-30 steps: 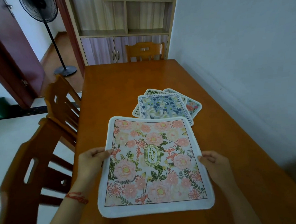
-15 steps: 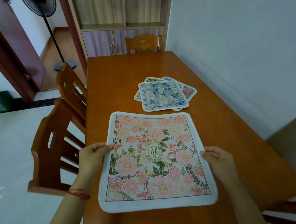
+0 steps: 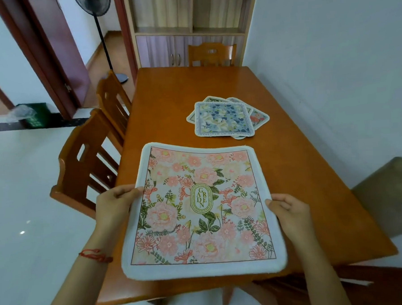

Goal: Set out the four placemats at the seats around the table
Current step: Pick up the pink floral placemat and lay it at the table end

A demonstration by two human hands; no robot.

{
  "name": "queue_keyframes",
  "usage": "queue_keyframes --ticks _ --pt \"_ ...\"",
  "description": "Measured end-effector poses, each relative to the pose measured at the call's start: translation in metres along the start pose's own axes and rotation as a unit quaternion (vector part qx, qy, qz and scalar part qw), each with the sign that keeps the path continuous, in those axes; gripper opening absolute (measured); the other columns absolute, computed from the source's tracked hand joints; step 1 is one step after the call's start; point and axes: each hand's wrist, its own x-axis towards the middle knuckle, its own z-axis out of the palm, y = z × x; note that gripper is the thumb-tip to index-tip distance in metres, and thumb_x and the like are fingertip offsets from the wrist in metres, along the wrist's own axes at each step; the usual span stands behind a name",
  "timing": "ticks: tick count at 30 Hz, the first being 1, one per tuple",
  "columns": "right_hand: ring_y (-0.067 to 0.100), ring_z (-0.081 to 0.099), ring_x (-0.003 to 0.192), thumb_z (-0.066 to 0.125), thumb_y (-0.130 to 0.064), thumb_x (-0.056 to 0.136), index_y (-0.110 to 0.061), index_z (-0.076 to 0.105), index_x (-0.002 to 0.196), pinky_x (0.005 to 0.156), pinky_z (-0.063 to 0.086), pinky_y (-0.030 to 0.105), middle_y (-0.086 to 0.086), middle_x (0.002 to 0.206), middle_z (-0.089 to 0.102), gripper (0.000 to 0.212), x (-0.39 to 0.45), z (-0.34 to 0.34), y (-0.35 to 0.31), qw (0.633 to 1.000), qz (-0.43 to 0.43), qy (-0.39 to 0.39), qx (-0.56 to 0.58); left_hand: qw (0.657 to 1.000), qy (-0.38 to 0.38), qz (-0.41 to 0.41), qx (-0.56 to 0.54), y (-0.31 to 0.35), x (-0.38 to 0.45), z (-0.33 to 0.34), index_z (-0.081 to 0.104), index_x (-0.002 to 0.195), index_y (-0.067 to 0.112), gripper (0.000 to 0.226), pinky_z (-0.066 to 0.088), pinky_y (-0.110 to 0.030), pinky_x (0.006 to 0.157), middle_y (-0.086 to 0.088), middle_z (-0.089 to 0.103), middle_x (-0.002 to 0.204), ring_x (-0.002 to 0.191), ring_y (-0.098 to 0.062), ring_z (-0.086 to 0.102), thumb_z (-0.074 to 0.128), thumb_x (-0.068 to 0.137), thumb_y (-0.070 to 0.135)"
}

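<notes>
A pink floral placemat (image 3: pixel 203 208) with a "GARDEN" label hangs over the near end of the wooden table (image 3: pixel 169 107). My left hand (image 3: pixel 114 203) grips its left edge and my right hand (image 3: pixel 289 208) grips its right edge. Its near edge reaches past the table's front edge. Farther along the table lies a loose stack of three placemats, with a blue floral placemat (image 3: pixel 222 118) on top. Corners of the two mats (image 3: pixel 258 117) under it stick out.
Two wooden chairs (image 3: pixel 88 158) stand along the table's left side, and another chair (image 3: pixel 211 54) at the far end. A grey cushioned seat (image 3: pixel 393 196) sits at the right by the white wall. A standing fan (image 3: pixel 100 29) and a cabinet (image 3: pixel 188 24) are behind.
The view has drawn back from the table, so the near table edge now shows. The pink placemat stays in both hands and has come nearer the front edge. The stack has not moved.
</notes>
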Motion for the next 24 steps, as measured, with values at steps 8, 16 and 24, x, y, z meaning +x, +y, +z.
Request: queue_keyframes --ticks 8,16,24 --pt "0.007 0.067 0.055 0.062 -0.005 0.083 -0.011 0.064 0.087 0.049 0.053 0.02 0.006 0.079 0.071 0.007 -0.024 -0.056 0.009 1.0 -0.003 -0.031 -0.005 1.0 0.022 -0.006 -0.012 -0.014 -0.067 0.016 0.068 0.081 0.012 0.006 0.051 -0.029 0.061 -0.009 0.068 0.082 0.07 -0.026 0.065 0.068 0.079 0.018" --pt "0.01 0.067 0.056 0.064 -0.007 0.082 -0.015 0.065 0.082 0.052 0.054 0.024 -0.004 0.072 0.071 0.009 -0.068 -0.088 0.023 1.0 -0.014 -0.009 -0.009 1.0 0.012 0.002 -0.018 -0.023 -0.118 0.012 0.068 0.079 0.015 0.005 0.049 -0.028 0.055 -0.005 0.068 0.081 0.07 -0.024 0.066 0.066 0.081 0.019" --pt "0.008 0.066 0.057 0.064 -0.007 0.082 -0.019 0.063 0.08 0.054 0.053 0.026 0.0 0.077 0.07 0.012 -0.119 -0.106 0.036 1.0 -0.015 0.009 -0.014 1.0 -0.018 0.001 -0.011 -0.034 -0.153 -0.003 0.067 0.077 0.016 0.005 0.051 -0.029 0.058 -0.006 0.068 0.082 0.072 -0.023 0.066 0.066 0.081 0.019"
